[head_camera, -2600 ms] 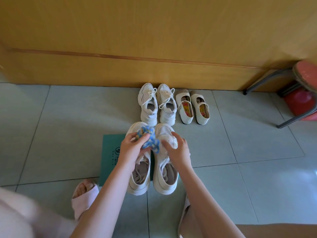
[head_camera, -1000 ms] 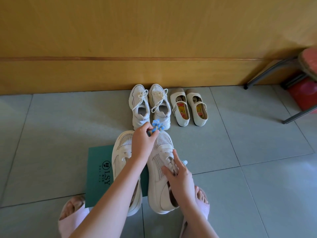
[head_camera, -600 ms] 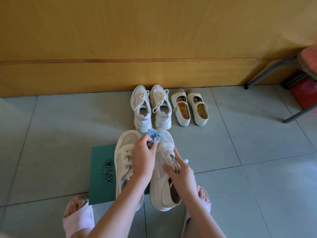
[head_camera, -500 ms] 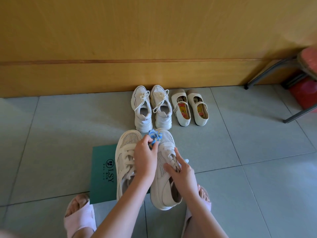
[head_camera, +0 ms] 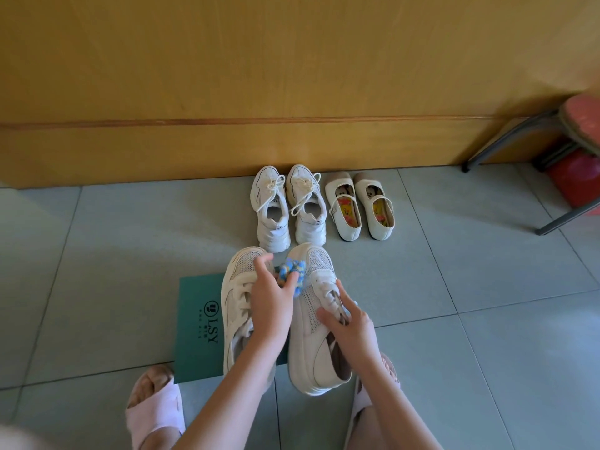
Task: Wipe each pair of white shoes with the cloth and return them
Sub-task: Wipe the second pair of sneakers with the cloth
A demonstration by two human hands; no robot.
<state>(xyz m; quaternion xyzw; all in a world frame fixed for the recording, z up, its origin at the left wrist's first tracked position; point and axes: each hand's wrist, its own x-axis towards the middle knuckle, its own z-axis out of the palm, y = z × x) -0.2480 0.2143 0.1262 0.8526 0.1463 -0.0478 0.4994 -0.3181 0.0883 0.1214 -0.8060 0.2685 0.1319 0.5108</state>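
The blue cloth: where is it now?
Head view, centre: left hand holds the blue cloth at the toe of the sneaker gripped by the right hand.

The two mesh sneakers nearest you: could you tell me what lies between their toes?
The blue cloth, held by the left hand, as the head view shows.

Light: bright, warm and even on the wooden wall (head_camera: 292, 60) and floor tiles (head_camera: 487, 287).
Shadows: soft, beneath the stool (head_camera: 584, 118).
Blur: my left hand (head_camera: 271, 306) slightly smeared; bottom-left corner out of focus.
Edges: tile lines bow, wide-angle.

"LSY" logo on the green board (head_camera: 196, 298)
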